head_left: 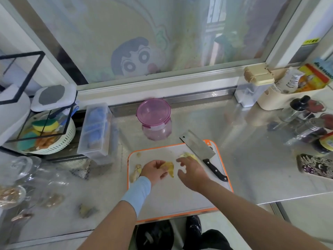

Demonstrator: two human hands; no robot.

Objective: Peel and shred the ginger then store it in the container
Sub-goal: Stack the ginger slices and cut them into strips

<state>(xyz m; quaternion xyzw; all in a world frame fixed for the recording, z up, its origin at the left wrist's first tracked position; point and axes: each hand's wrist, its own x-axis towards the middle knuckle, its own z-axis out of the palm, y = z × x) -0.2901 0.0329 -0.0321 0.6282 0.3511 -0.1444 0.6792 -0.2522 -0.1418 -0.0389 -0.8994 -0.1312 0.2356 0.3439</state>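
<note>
Yellow, wet-looking ginger slices (168, 168) are pinched in the curled fingers of my left hand (154, 171), over the middle of the cutting board (171, 199). A second small heap (188, 156) lies just beside the cleaver (198, 146). My right hand (191, 173) is spread and loose, holding nothing, close to that heap. Reaching in, I could brush the blade — or nudge the handle off the board. The slices look slippery and might drop onto the table (252, 159). The purple container (155, 120) behind the board looks lidded — with both hands full I could not open it.
</note>
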